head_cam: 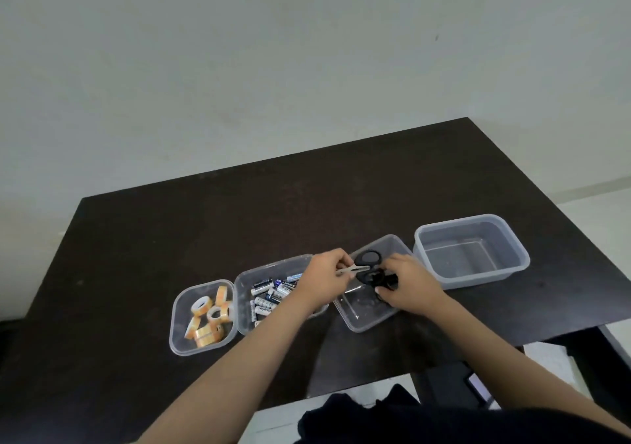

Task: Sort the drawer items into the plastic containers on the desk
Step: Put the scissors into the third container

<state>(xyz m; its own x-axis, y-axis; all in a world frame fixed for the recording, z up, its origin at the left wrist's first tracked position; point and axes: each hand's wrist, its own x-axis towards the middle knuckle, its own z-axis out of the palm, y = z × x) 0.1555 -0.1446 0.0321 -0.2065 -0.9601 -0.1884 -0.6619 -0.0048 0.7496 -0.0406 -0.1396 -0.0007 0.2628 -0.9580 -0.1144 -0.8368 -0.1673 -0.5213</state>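
Four clear plastic containers stand in a row on the dark desk (205, 225). The leftmost container (177, 320) holds several tape rolls (208, 320). The second container (243, 283) holds several batteries (269, 293). Over the third container (365, 322), my left hand (324, 281) pinches the metal blades of black-handled scissors (367, 260). My right hand (408, 285) grips more black scissors handles (387, 281) just above that container. The large container (471, 250) at the right holds nothing visible.
The desk's front edge has a cut-out near my body, with pale floor (273, 419) below it. A dark desk leg (594, 355) and a dark object with a small screen (478, 387) sit at the lower right. A plain wall (273, 68) is behind.
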